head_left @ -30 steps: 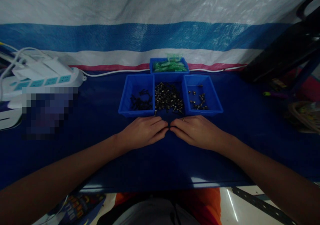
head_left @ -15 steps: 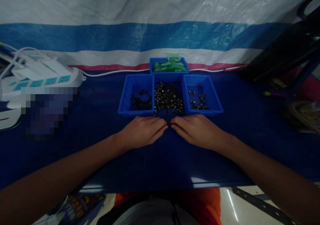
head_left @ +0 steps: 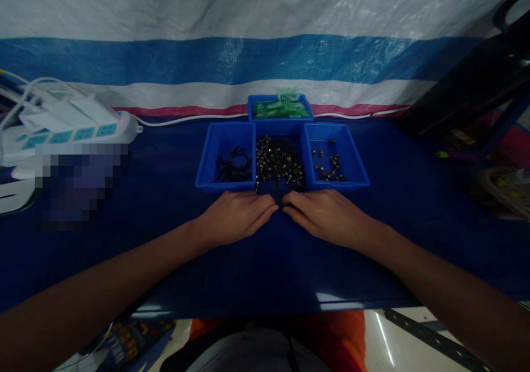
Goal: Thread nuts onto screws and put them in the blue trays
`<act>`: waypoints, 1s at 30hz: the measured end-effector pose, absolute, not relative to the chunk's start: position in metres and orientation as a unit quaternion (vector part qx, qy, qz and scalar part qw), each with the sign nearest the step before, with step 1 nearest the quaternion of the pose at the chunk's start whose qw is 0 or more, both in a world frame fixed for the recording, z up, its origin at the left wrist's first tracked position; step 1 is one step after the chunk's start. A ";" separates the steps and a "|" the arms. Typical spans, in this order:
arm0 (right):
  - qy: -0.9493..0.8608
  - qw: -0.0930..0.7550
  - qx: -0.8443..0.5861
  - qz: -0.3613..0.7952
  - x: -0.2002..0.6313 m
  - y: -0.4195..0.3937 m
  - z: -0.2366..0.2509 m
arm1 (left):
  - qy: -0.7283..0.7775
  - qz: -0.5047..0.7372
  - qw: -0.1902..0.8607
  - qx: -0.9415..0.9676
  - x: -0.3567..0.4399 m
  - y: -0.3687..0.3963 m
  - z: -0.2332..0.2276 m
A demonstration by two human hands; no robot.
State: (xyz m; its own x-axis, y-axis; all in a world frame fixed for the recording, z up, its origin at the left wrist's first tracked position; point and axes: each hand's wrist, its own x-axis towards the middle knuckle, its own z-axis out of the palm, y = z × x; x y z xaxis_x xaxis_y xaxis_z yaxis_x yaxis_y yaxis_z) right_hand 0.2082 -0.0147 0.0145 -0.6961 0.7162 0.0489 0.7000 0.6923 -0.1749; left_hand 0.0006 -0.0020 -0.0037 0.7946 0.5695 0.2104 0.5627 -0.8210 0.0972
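Note:
My left hand (head_left: pixel 238 217) and my right hand (head_left: pixel 325 214) lie palm down on the dark blue table (head_left: pixel 165 250), fingertips almost meeting in front of the trays. Whether a small part sits between the fingertips is too dark to tell. Just beyond them stand three blue trays: the left tray (head_left: pixel 223 134) holds black screws (head_left: pixel 232 168), the middle tray (head_left: pixel 279 131) a pile of small metal parts (head_left: pixel 278 165), the right tray (head_left: pixel 350 157) a few metal parts (head_left: pixel 329 168). Behind them a fourth blue tray (head_left: pixel 280 119) holds green plastic pieces (head_left: pixel 279 109).
A white power strip (head_left: pixel 70 134) with plugs and cables sits at the far left. A striped tarp (head_left: pixel 265 46) hangs behind the table. Dark equipment (head_left: pixel 467 85) stands at the right, with a basket (head_left: pixel 505 190) near the right edge.
Both hands have edged slightly forward towards the trays; otherwise nothing has moved.

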 end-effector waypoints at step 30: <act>-0.913 0.052 -0.395 0.086 0.208 -0.016 0.016 | 0.291 0.106 0.041 0.950 0.001 0.000 -0.001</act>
